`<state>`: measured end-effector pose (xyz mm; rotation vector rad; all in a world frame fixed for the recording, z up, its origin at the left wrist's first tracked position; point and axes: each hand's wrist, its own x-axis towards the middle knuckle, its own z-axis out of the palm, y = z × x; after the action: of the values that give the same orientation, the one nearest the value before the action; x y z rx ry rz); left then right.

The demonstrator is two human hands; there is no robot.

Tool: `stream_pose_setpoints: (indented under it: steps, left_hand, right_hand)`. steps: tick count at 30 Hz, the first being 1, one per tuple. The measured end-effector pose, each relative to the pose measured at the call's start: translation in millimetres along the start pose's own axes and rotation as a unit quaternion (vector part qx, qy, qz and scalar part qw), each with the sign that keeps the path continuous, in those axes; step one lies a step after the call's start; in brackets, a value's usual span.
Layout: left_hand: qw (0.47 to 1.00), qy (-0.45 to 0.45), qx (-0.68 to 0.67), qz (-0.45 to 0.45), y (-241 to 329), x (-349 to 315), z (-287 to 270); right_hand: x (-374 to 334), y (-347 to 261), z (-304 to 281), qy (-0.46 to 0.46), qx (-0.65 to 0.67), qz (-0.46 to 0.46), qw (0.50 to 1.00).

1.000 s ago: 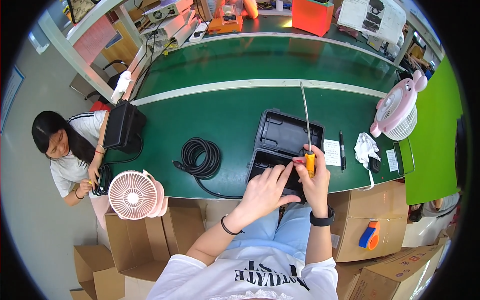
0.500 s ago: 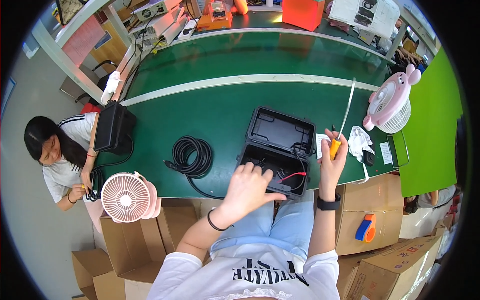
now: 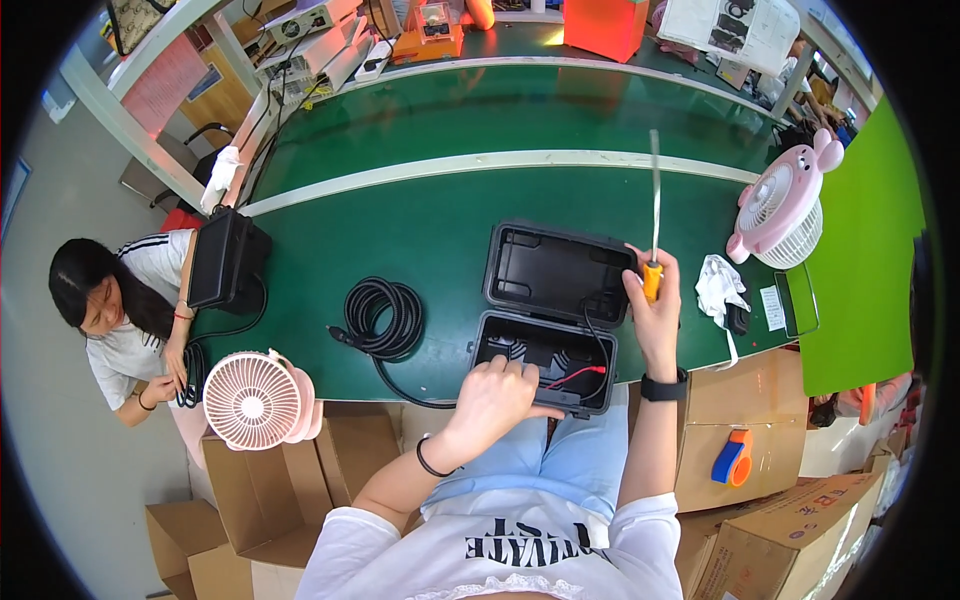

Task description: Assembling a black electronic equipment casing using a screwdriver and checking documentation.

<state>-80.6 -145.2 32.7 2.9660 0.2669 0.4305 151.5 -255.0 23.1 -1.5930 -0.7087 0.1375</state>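
Note:
An open black plastic case [image 3: 556,270] lies on the green bench in front of me, lid tipped back. My left hand [image 3: 497,392] rests inside its lower half, fingers on the black insert beside a red wire [image 3: 578,375]. At the case's right edge, my right hand [image 3: 655,310] grips a screwdriver [image 3: 654,225] by its orange handle, with the long metal shaft pointing up and away. A coiled black cable [image 3: 385,318] sits left of the case, and its tail runs toward the case's front.
A pink fan [image 3: 783,203] and a white rag [image 3: 721,283] stand right of the case. A second pink fan [image 3: 255,399] is at the lower left beside a seated person [image 3: 125,305] with a black box [image 3: 222,258]. Cardboard boxes [image 3: 745,440] line the floor.
My right hand has raised the screwdriver from over the case to its right edge, the shaft now pointing up. My left hand has settled lower into the case's bottom half.

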Motion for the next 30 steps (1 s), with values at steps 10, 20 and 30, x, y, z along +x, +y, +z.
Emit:
stream_pose_setpoints:
  steps: [10, 20, 30]
  left_hand:
    - [0.994, -0.064, 0.02, -0.082, 10.3, 17.3, -16.6]
    - [0.986, 0.088, 0.019, 0.143, 36.9, 24.7, 15.5]
    - [0.998, -0.048, -0.017, 0.029, 45.1, 31.7, 14.3]
  right_hand:
    - [-22.3, -53.0, 19.6, 0.058, 0.075, -0.096, 0.991]
    - [-25.8, -50.0, 17.0, 0.054, 0.144, -0.046, 0.987]
    - [-9.1, -39.6, 16.2, 0.06, 0.133, 0.029, 0.989]
